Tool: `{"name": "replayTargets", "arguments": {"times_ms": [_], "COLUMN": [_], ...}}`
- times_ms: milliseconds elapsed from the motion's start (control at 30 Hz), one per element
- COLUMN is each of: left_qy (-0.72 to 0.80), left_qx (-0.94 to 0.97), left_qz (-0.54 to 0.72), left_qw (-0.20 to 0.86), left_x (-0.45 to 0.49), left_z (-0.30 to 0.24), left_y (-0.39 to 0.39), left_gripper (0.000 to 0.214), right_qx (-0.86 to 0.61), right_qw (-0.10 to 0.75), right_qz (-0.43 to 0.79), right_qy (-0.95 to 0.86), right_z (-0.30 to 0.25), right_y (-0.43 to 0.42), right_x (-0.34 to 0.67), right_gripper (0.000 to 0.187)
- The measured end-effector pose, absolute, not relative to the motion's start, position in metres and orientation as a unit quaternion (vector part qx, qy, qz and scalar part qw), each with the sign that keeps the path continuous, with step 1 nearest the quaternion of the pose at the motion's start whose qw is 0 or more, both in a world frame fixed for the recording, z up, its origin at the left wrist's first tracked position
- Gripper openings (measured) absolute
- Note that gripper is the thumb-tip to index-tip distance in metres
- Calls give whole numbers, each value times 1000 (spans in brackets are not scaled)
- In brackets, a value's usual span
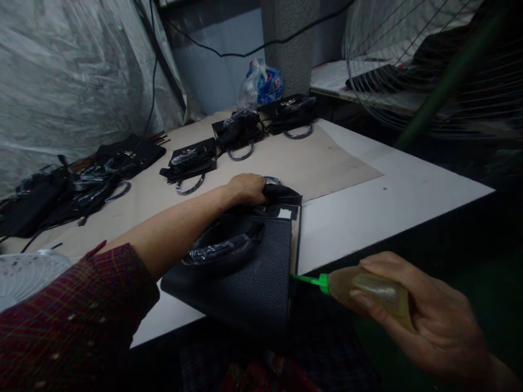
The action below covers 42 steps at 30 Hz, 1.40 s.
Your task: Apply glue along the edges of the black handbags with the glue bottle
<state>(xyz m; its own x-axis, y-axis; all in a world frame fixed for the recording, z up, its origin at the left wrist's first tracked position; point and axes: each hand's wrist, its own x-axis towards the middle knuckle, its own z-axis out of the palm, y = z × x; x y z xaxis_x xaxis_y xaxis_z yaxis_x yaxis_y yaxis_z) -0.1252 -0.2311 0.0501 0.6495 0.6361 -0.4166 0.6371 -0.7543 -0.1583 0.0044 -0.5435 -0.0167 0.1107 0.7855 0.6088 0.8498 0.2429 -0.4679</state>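
Observation:
A black handbag (261,272) with pebbled sides lies at the table's near edge, partly overhanging it. Clear plastic wraps its handle (220,249). My left hand (247,189) is closed on the far upper part of the handbag, its fingertips partly hidden. In my right hand (420,310) is a squeeze glue bottle (371,294), yellowish and translucent, with a green nozzle. The nozzle tip meets the open side edge of the handbag, where a pale inner layer shows. A small white patch (285,214) sits near the bag's top corner.
Several more black handbags (190,158) lie across the paper-covered table (347,163), with a pile at the left. A tied plastic bag (259,84) stands at the back. Wire fan guards are at right (408,98) and lower left (32,272). A black cable (245,54) hangs overhead.

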Motion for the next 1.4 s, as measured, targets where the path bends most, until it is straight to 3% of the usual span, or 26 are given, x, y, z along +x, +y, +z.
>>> {"name": "replayTargets", "arguments": {"times_ms": [167, 600, 733, 867, 1100, 1300, 1400], "left_qy": [342, 337, 335, 335, 333, 327, 333], "left_qx": [912, 913, 914, 914, 914, 918, 916], "left_qz": [-226, -228, -229, -230, -231, -224, -222], "left_qw": [6, -3, 0, -7, -5, -6, -11], "left_x": [-127, -129, -129, -129, -130, -132, -132], "left_z": [49, 49, 49, 48, 49, 47, 47], "left_y": [-230, -231, -231, -230, -232, -230, -230], "left_gripper": [59, 60, 59, 58, 58, 56, 57], "right_qx": [-591, -635, -630, -641, -629, -663, -664], "right_qw": [415, 434, 429, 449, 442, 455, 445], "right_qz": [0, -34, 28, 0, 73, 59, 112], "right_qy": [-692, -638, -647, -622, -635, -591, -590], "right_z": [-6, -11, -9, -9, -5, -5, -7], "right_y": [-543, -542, -542, -542, -544, -545, -545], "right_x": [3, 9, 14, 14, 4, 3, 4], "right_gripper": [16, 21, 17, 22, 14, 17, 19]}}
